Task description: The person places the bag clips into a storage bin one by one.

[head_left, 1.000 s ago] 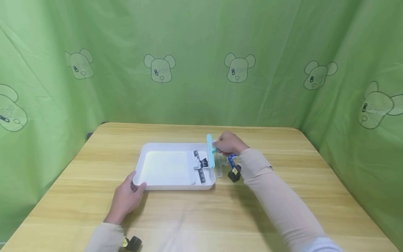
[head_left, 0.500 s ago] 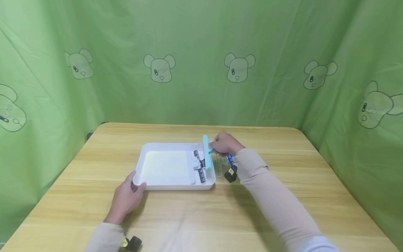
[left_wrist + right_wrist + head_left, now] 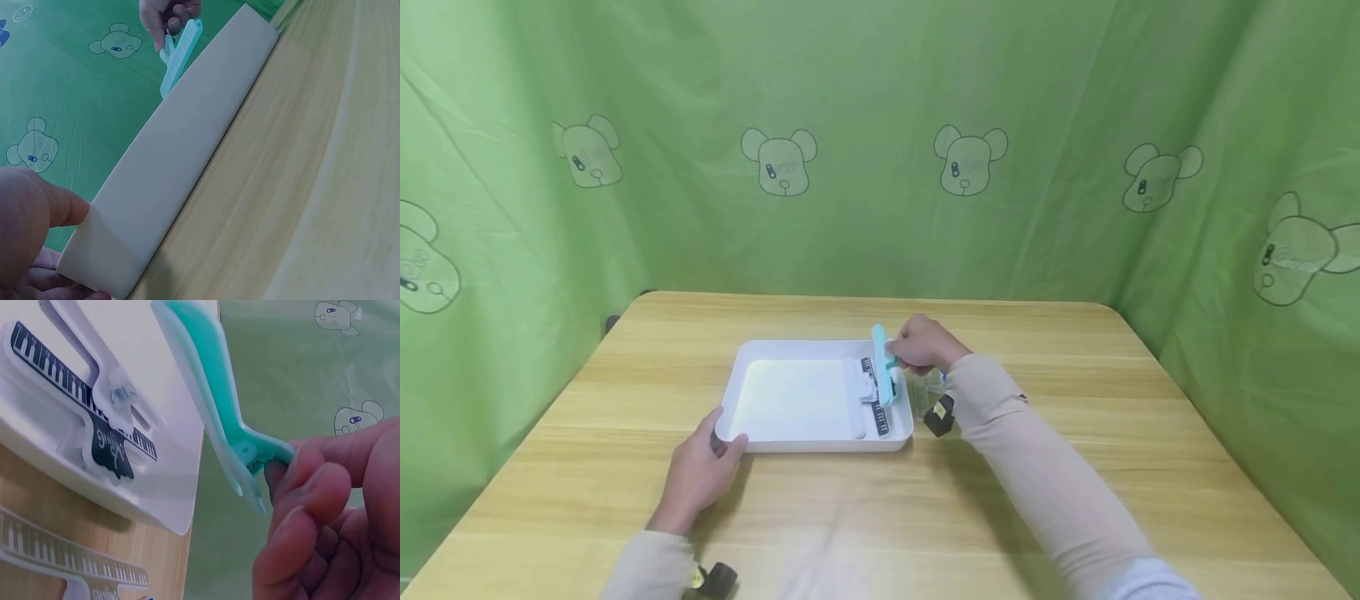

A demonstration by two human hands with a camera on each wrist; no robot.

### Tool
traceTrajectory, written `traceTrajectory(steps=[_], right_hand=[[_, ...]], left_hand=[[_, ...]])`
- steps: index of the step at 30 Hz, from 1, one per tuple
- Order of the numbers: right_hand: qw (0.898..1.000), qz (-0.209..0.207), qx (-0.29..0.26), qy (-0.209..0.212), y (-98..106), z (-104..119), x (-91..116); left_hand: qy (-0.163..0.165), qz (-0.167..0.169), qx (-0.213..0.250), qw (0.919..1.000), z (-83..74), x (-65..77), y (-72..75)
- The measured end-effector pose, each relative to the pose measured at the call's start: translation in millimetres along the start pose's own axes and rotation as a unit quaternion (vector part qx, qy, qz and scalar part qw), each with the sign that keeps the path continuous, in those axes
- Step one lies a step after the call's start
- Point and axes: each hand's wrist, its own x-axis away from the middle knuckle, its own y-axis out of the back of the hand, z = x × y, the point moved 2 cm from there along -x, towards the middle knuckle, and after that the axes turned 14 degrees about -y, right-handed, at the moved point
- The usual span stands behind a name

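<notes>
My right hand pinches the handle end of a turquoise clip and holds it over the right part of a white tray. In the right wrist view the clip's long jaws point up and away from the fingers. My left hand grips the tray's near left corner, its thumb at the rim. Inside the tray lie a white clip and a black clip with a piano-key pattern, side by side and overlapping. The turquoise clip partly hides the black one in the head view.
Just right of the tray, a clear piano-key clip lies on the wooden table. A blue clip beside it is mostly hidden by the right sleeve. Green curtains surround the table at the back and sides.
My right hand has moved left with the turquoise clip, from above the tray's right rim to over the black clip inside. The left hand and the tray have stayed put.
</notes>
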Motion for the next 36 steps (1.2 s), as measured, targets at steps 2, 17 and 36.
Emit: traceTrajectory(steps=[2,17,36], right_hand=[[1.000,0.005,-0.004,0.000,-2,1,0],[1.000,0.003,0.018,0.006,-16,10,-1],[1.000,0.020,0.006,0.005,-33,14,-6]], left_hand=[[-0.002,-0.001,0.000,1.0000,-0.4,0.0,0.2],[0.005,0.008,0.003,1.0000,-1.3,1.0,0.4],[0.005,0.005,0.009,0.9999,-0.6,0.1,-1.6]])
